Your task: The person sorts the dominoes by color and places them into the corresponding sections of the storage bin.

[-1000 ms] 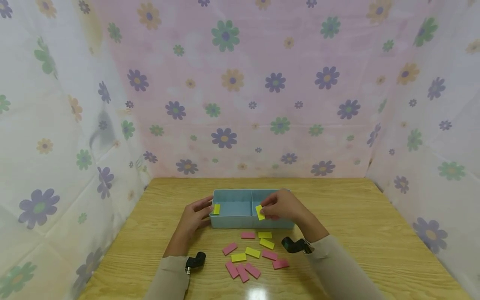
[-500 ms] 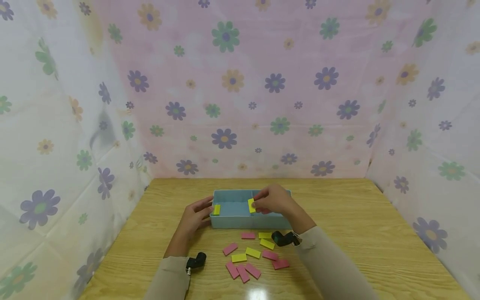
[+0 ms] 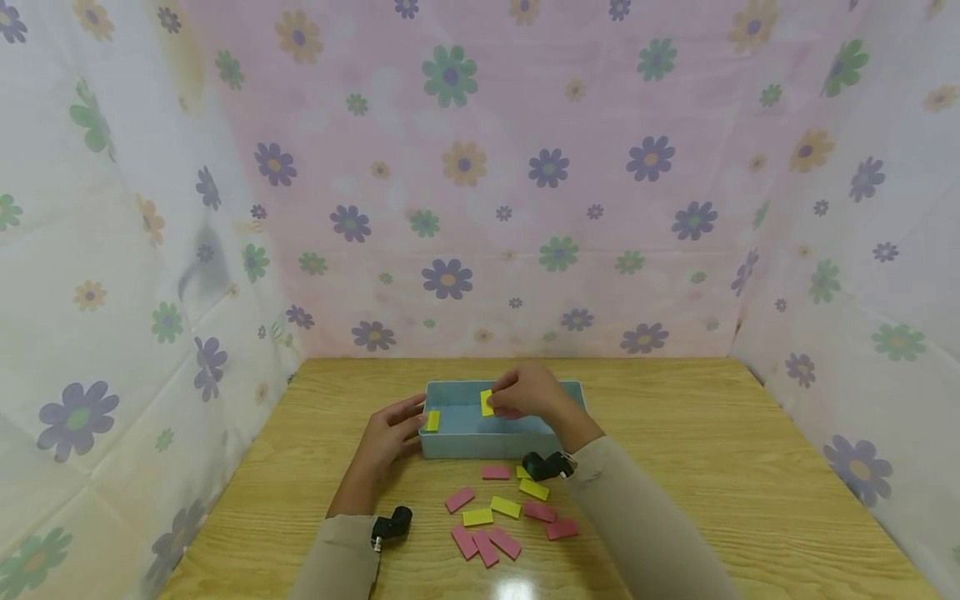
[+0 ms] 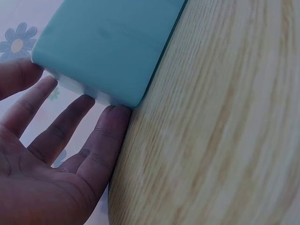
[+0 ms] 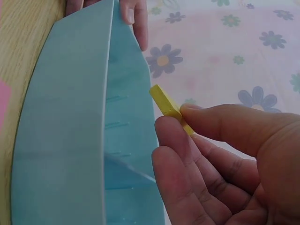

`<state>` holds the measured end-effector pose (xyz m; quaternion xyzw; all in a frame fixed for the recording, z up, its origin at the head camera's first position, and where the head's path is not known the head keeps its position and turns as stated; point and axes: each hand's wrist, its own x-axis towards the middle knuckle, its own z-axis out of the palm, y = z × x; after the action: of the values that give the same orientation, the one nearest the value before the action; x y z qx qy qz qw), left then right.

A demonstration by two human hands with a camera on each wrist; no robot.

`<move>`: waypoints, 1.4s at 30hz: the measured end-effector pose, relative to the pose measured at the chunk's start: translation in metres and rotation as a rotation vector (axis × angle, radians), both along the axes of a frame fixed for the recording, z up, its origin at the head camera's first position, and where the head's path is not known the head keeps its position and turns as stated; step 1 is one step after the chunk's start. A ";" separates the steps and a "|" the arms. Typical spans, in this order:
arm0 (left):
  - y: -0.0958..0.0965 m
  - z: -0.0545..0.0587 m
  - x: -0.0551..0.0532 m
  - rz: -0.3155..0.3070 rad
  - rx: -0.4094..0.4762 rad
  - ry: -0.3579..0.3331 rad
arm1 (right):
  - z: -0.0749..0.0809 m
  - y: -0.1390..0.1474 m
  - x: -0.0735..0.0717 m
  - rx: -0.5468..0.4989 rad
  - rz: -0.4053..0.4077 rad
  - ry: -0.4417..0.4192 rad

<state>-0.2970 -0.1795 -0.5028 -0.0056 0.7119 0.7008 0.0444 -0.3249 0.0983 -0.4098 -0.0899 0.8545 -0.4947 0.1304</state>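
In the head view my right hand (image 3: 528,393) is over the light blue box (image 3: 495,446), pinching a small yellow rectangular block (image 3: 487,403) between thumb and fingers. The right wrist view shows this yellow block (image 5: 165,102) tilted in the grip, above the rim. My left hand (image 3: 387,433) touches the box's left end. Its fingers (image 4: 61,126) reach up to the end wall in the left wrist view, fairly straight, with the thumb by the rim. Another yellow block (image 3: 432,421) is inside the box at the left end. My right hand and forearm hide part of the right compartment.
Several pink blocks (image 3: 486,548) and yellow blocks (image 3: 506,507) lie scattered on the wooden table (image 3: 750,483) in front of the box. A flower-patterned cloth (image 3: 510,250) stands behind and on both sides. A dark wrist camera (image 3: 546,465) overlaps one yellow block.
My right hand has carried the yellow block leftward and slightly up, from the right compartment's front across the divider to over the left compartment. The left hand and box stay put.
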 end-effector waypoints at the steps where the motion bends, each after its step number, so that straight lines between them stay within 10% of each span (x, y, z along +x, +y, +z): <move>1: 0.000 0.000 0.000 0.000 -0.004 0.001 | 0.001 -0.002 -0.001 0.000 -0.001 0.002; 42: -0.002 0.000 -0.001 -0.008 0.009 -0.012 | -0.012 -0.052 -0.025 -0.010 -0.107 -0.086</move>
<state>-0.2980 -0.1815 -0.5024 -0.0067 0.7085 0.7038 0.0513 -0.3499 0.0458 -0.4215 -0.0233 0.8494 -0.5085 0.1397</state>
